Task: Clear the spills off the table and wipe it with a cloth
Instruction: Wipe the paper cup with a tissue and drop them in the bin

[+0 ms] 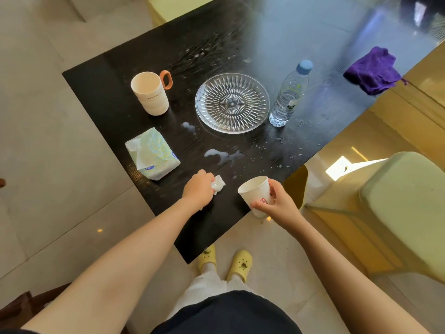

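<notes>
A black table [115, 92] carries white liquid spills: a larger puddle [222, 156] near the front, a small one [189, 127] by the plate, and scattered droplets [292, 150] toward the right edge. My left hand [198, 189] rests on the table, closed on a crumpled white tissue [218, 184] just below the large puddle. At the table's front edge my right hand [277, 204] holds a tilted white paper cup [256, 191]. A purple cloth [374, 69] lies bunched at the far right edge.
A tissue pack [154, 154] lies left of my left hand. Farther back stand a cream mug with an orange handle [151, 92], a cut-glass plate [232, 102] and a water bottle [290, 92]. A pale green chair [404, 203] is at the right.
</notes>
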